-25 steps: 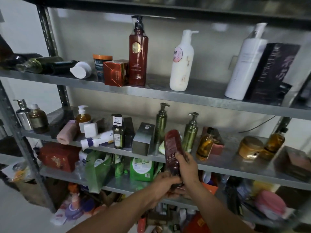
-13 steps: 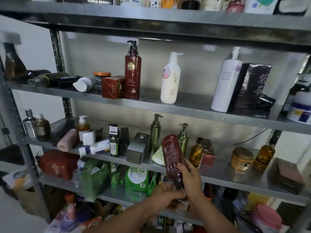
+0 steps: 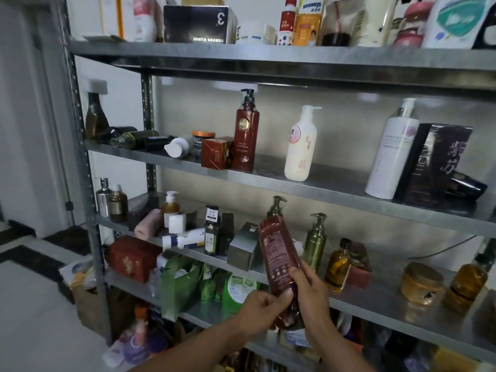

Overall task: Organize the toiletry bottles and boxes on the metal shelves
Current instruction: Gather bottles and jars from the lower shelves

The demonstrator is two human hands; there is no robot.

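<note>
Both hands hold a dark red bottle (image 3: pixel 279 259) up in front of the rack (image 3: pixel 80 157), clear of every shelf. The left hand (image 3: pixel 264 304) pinches its lower end, thumb pressed on the label side, the other fingers curled beneath. The right hand (image 3: pixel 311 299) wraps it from the right, fingers curled across the front. The bottle tilts, its upper end leaning left above the fingers.

Behind the fingers runs a dull grey metal shelf (image 3: pixel 375 299). On it a green pump bottle (image 3: pixel 315 242) stands just above the right fingers, an amber bottle (image 3: pixel 338 264) just to their right, and a grey box (image 3: pixel 244 248) up and left of the left fingers. Below the left fingers a green pouch (image 3: pixel 237 288) sits one shelf down. High above the fingers, the upper shelf (image 3: pixel 335 181) carries a red pump bottle (image 3: pixel 245 135) and a white pump bottle (image 3: pixel 300 146), both upright. A pale wall (image 3: pixel 188 108) backs the rack, and pale floor (image 3: pixel 32 304) lies far left of the hands.
</note>
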